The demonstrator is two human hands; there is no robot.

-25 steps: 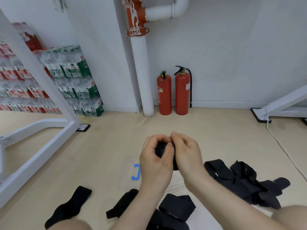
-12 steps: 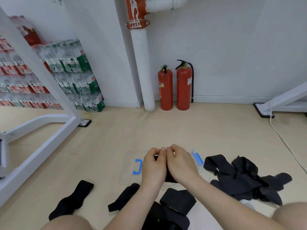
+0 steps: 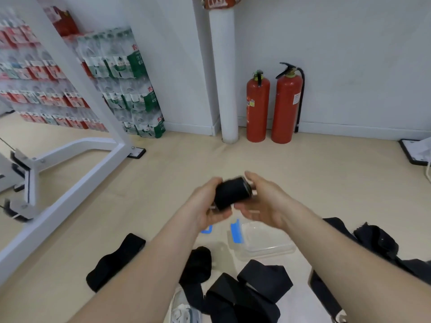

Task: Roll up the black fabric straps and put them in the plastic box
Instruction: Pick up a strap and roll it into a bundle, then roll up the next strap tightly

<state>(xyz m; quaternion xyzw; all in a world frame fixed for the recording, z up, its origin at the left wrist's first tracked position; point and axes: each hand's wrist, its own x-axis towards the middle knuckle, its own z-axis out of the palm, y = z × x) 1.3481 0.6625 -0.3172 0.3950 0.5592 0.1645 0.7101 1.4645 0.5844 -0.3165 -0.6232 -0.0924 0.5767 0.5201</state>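
Your left hand (image 3: 205,206) and right hand (image 3: 263,203), fingers curled round a rolled strap (image 3: 232,193), beige floor (image 3: 303,169), white wall (image 3: 349,54), two red extinguishers (image 3: 257,108), water packs (image 3: 130,89), labels unreadable

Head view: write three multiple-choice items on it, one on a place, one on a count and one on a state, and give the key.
1. Where does the clear plastic box lie?
A. on the floor
B. hung on the wall
C. on a chair

2. How many red fire extinguishers stand by the wall?
A. one
B. two
C. four

3. What state is the black strap between the left hand and the right hand in?
A. spread flat
B. knotted
C. rolled up

Key:
1 A: the box sits on the floor, below both hands and next to the loose straps.
2 B: two red cylinders stand side by side next to the white pipe.
3 C: it is a compact cylinder, gripped from both sides.
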